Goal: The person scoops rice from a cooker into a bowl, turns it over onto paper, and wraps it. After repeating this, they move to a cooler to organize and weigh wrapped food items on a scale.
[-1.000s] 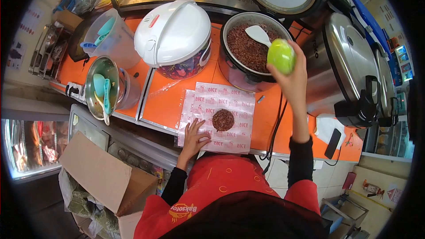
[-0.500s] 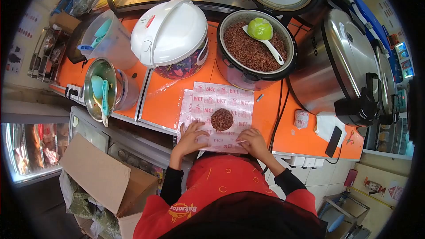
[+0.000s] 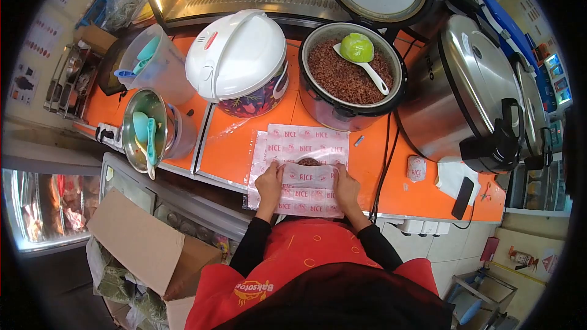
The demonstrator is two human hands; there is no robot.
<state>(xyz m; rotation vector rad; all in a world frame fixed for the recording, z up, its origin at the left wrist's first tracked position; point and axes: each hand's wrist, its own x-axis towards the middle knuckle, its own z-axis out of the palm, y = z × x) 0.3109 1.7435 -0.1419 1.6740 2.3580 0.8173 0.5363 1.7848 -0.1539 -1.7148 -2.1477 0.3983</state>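
Observation:
A sheet of printed "RICE" wrapping paper (image 3: 306, 201) lies on a stack of the same sheets at the counter's front edge. Its near edge is folded up over a round mound of brown-red rice (image 3: 310, 162), so only the far rim of the mound shows. At the left end of the fold, my left hand (image 3: 269, 184) is closed on the paper. My right hand (image 3: 346, 189) pinches the fold's right end. Behind the paper stands an open rice cooker (image 3: 351, 107) full of the same rice, with a white rice paddle (image 3: 374, 78) and a green-wrapped lump (image 3: 357, 47) on top.
A closed white rice cooker (image 3: 235, 55) stands at the back left. Left of it are a steel bowl (image 3: 131, 140) with utensils and a plastic container (image 3: 174, 76). To the right are a large steel cooker (image 3: 461, 91), a wrapped rice packet (image 3: 416, 168), a phone (image 3: 463, 198) and black cables (image 3: 384, 174).
Both hands have taken hold of the paper's near edge and folded it away from me over the rice mound. Before, the mound lay uncovered.

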